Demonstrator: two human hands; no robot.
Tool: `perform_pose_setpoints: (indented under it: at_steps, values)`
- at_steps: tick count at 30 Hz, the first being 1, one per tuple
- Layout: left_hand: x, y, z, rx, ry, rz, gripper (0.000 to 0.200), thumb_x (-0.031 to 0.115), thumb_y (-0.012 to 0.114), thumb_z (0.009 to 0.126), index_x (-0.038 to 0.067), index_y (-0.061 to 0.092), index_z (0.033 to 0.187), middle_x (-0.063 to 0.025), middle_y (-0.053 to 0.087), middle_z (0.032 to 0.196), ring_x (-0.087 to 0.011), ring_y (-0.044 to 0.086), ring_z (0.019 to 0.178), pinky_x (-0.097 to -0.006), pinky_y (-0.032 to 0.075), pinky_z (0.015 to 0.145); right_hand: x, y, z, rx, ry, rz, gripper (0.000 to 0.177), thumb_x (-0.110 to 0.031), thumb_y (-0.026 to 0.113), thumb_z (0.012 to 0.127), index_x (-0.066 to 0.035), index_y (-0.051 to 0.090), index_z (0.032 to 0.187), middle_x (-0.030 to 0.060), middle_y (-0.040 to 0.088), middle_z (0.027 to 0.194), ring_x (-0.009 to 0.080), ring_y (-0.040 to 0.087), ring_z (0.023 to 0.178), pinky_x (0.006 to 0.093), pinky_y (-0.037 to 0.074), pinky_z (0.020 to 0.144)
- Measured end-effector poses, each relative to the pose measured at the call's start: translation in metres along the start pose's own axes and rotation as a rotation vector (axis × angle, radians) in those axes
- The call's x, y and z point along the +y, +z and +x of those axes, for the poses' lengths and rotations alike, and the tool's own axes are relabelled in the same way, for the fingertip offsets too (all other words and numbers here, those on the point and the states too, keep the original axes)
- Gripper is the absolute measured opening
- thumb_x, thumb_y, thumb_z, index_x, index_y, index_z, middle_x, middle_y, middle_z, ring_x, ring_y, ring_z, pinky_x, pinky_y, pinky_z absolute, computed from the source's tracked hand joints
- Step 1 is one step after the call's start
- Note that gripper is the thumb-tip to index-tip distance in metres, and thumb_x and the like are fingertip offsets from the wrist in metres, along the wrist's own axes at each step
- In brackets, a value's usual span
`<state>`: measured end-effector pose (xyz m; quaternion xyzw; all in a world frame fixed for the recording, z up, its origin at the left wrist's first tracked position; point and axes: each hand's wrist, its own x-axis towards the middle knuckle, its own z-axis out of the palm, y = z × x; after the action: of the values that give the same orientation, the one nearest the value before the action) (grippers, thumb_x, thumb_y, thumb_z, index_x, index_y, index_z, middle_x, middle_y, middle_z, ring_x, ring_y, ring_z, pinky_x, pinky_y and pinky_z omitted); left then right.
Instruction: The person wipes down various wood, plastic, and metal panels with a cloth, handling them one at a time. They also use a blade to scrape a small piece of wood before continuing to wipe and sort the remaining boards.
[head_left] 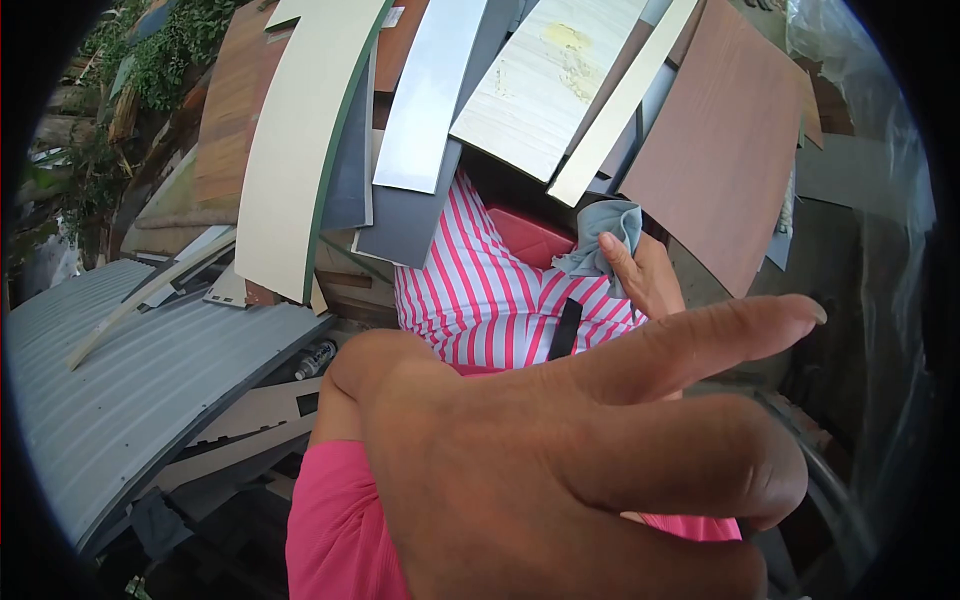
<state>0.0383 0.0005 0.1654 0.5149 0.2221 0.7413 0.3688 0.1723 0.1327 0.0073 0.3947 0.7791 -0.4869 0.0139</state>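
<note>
Very close to the camera, my left hand spans the lower middle, its fingers spread toward the right and partly bent. Nothing shows between them, and the lower fingers are cut off by the frame's bottom edge. Behind it, my right hand grips a crumpled grey-blue cloth, with the thumb lying on it. The cloth is in front of pink-and-white striped clothing and beside a red quilted item. Part of my right hand and its forearm is hidden behind my left hand.
Long boards lean ahead: a cream one, a white one, a stained pale one and a wide brown one. Corrugated metal sheeting lies at left, near a plastic bottle. Clear plastic sheeting hangs at right.
</note>
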Motion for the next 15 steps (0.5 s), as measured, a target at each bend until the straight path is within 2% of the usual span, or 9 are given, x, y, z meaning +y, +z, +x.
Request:
perform_pose_setpoints:
  at_steps: [3,4,6,8,9,10,12,13,15]
  values:
    - [-0.008,-0.011,-0.002,-0.104,0.003,0.119,0.030,0.028,0.063,0.084,0.001,0.058,0.096,-0.0081,0.055,0.091,-0.0207,0.055,0.078,-0.0334,0.044,0.070,0.008,0.002,0.001,-0.030,0.005,-0.048,0.069,-0.064,0.047,0.082,0.005,0.053,0.077,0.0155,0.052,0.061,0.0275,0.050,0.058,0.0377,0.042,0.059]
    - [-0.012,-0.014,-0.003,-0.154,-0.004,0.161,0.030,0.028,0.063,0.084,0.002,0.058,0.096,-0.0077,0.055,0.091,-0.0209,0.055,0.080,-0.0337,0.044,0.072,0.007,0.002,-0.001,0.007,-0.012,0.022,0.068,-0.063,0.047,0.083,0.004,0.054,0.080,0.0147,0.054,0.064,0.0255,0.051,0.061,0.0365,0.043,0.061]
    - [-0.023,-0.026,-0.011,-0.215,-0.105,0.240,0.029,0.029,0.063,0.084,0.003,0.057,0.096,-0.0070,0.055,0.092,-0.0213,0.055,0.082,-0.0343,0.045,0.074,0.001,0.004,0.000,0.018,-0.058,0.098,0.067,-0.063,0.047,0.084,0.004,0.056,0.083,0.0139,0.055,0.067,0.0234,0.052,0.064,0.0352,0.043,0.063]
    - [-0.038,-0.047,-0.029,-0.187,-0.368,0.274,0.028,0.029,0.063,0.084,0.004,0.057,0.096,-0.0062,0.055,0.093,-0.0216,0.056,0.085,-0.0348,0.046,0.077,0.000,0.004,0.000,0.132,-0.062,0.202,0.064,-0.060,0.047,0.086,0.004,0.057,0.091,0.0108,0.059,0.076,0.0191,0.053,0.072,0.0328,0.044,0.067]
    - [-0.045,-0.061,-0.040,-0.139,-0.621,0.242,0.037,0.033,0.063,0.084,0.000,0.056,0.100,-0.0088,0.056,0.095,-0.0205,0.057,0.087,-0.0346,0.046,0.083,0.005,-0.001,0.003,0.115,-0.096,0.233,0.061,-0.057,0.047,0.088,0.003,0.058,0.097,0.0065,0.058,0.079,0.0156,0.052,0.074,0.0306,0.043,0.069]
    - [-0.061,-0.071,-0.058,0.095,-0.808,0.149,0.032,0.032,0.059,0.088,0.002,0.056,0.099,-0.0069,0.056,0.093,-0.0148,0.056,0.086,-0.0279,0.046,0.077,0.009,-0.003,0.005,0.106,-0.097,0.236,0.061,-0.057,0.047,0.088,0.003,0.058,0.097,0.0065,0.058,0.079,0.0156,0.052,0.074,0.0306,0.043,0.069]
    - [-0.093,-0.094,-0.092,0.599,-0.992,0.027,0.036,0.038,0.057,0.089,0.004,0.054,0.100,-0.0064,0.054,0.093,-0.0116,0.055,0.084,-0.0256,0.046,0.074,0.016,-0.004,0.009,0.205,-0.113,0.272,0.060,-0.056,0.046,0.088,0.002,0.058,0.096,0.0053,0.058,0.078,0.0145,0.052,0.074,0.0295,0.043,0.068]
    - [-0.103,-0.100,-0.098,0.604,-0.991,0.026,0.036,0.038,0.057,0.089,0.004,0.054,0.100,-0.0064,0.054,0.093,-0.0116,0.055,0.084,-0.0256,0.046,0.074,0.014,-0.005,0.009,0.212,-0.082,0.289,0.060,-0.057,0.045,0.089,0.002,0.058,0.095,0.0048,0.057,0.078,0.0134,0.052,0.074,0.0288,0.043,0.068]
    - [-0.120,-0.109,-0.102,0.943,-0.981,0.105,0.043,0.043,0.057,0.088,0.004,0.050,0.105,-0.0078,0.051,0.095,-0.0118,0.054,0.080,-0.0263,0.045,0.071,0.012,-0.005,0.013,0.203,-0.071,0.283,0.061,-0.057,0.045,0.088,0.002,0.058,0.095,0.0050,0.057,0.078,0.0136,0.052,0.075,0.0290,0.043,0.068]
